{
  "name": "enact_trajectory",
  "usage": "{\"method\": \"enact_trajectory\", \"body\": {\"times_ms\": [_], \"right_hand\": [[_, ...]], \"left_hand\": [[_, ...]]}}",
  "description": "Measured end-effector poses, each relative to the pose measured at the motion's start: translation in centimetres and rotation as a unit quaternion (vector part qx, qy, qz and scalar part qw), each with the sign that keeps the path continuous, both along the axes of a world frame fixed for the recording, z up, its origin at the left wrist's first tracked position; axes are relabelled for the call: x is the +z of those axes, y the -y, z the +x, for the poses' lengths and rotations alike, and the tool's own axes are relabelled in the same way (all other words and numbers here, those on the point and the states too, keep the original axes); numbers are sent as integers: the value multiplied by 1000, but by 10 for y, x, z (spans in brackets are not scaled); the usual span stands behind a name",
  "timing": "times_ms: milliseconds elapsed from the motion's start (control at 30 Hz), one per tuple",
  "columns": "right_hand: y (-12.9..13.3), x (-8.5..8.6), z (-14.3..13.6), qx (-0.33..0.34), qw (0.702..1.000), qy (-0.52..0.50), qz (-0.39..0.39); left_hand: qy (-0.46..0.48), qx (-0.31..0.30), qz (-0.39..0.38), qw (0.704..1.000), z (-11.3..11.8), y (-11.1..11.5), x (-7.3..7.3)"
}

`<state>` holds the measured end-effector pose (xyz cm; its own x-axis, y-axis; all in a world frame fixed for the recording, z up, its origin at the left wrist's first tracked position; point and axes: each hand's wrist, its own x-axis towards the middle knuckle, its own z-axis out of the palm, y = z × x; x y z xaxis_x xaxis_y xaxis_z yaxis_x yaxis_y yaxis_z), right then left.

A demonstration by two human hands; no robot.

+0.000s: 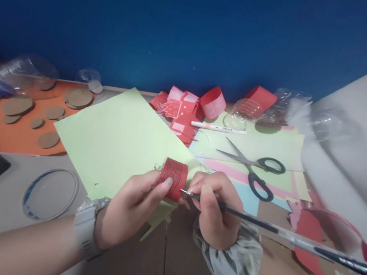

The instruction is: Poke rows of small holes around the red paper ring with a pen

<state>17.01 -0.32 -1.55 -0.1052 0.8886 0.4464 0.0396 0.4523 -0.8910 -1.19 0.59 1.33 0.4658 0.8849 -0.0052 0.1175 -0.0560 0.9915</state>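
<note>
My left hand [134, 206] is closed around a small red paper cylinder [175, 169] with rows of dark pen lines on its side, the thumb pressed on its front. In my right hand [216, 207] is a pen [280, 229] with a clear barrel, its tip touching or very near the cylinder's right edge. A large sheet of pale green paper [117, 136] lies behind and under my left hand. To the right rest open scissors [252, 164] with black handles, just beyond my right hand.
Cardboard discs [49, 139] lie on orange paper [47, 97] at left, with a clear ring [51, 193] nearer. Red paper pieces [186, 110], a white marker [218, 127] and clear plastic cups [243, 114] line the back by the blue wall [200, 33]. Coloured sheets [259, 142] lie at right.
</note>
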Motion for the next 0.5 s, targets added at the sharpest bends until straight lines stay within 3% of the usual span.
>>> {"method": "enact_trajectory", "body": {"times_ms": [233,500], "right_hand": [[-2,3,-2,-17,999,38,-3],[0,3,-1,-22,997,35,-59]], "left_hand": [[-52,4,49,997,1,-2,0],[-38,-8,57,998,2,-2,0]]}}
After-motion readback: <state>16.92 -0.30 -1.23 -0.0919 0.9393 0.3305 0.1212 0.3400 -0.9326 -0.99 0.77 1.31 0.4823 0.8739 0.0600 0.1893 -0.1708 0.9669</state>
